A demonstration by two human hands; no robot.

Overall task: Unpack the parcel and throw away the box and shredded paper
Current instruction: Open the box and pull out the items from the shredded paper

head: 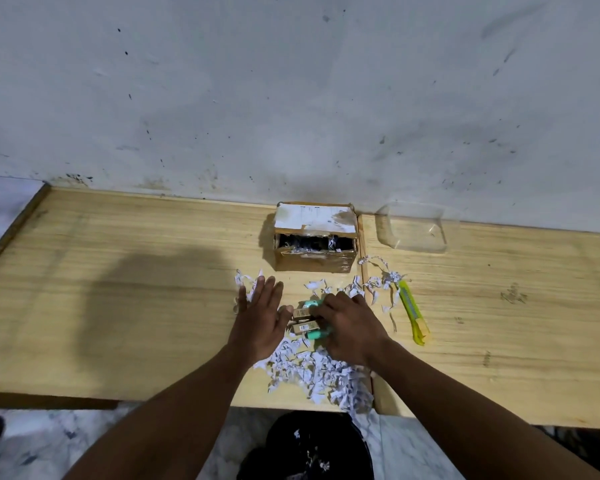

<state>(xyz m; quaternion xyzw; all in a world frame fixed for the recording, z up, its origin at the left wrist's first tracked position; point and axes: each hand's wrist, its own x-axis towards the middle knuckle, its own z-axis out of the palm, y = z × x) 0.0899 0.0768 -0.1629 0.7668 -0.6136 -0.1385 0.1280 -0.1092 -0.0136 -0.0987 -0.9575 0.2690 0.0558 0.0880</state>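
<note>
- The items [307,322], small cartons with teal parts, lie mid-desk [118,271] between both hands, long axes running left-right.
- Right hand [349,327] covers their right ends, grip closing on them; left hand [260,317] lies open and flat, just left.
- The box [315,237] sits far, opening facing near; shreds [312,372] lie near, above the bin [312,448].

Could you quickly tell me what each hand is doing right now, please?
Left hand: open, fingers spread, flat over shredded paper, holding nothing.
Right hand: closed over the small product boxes.
</note>
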